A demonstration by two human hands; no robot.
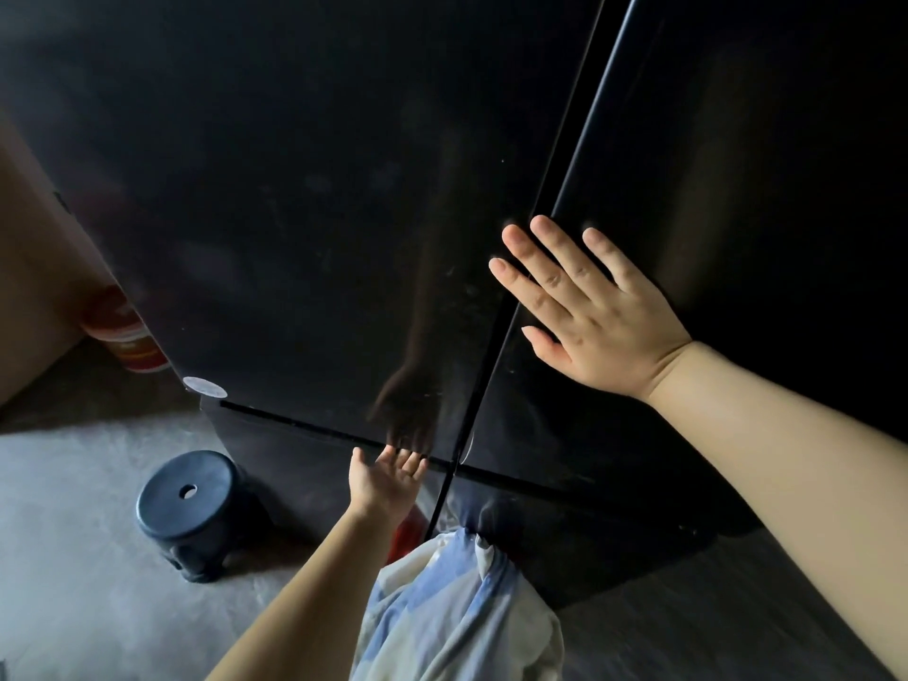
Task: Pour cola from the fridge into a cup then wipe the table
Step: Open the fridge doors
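My right grip (594, 312) lies flat and empty, fingers spread, on the right fridge door (712, 189). My left grip (385, 481), open and empty, touches the lower edge of the left door (295, 213).

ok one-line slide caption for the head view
Right hand flat on a black fridge door, left hand at the other door's base.

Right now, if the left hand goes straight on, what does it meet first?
The left hand would meet the left fridge door at its bottom edge; seemingly almost touching, depth unclear.
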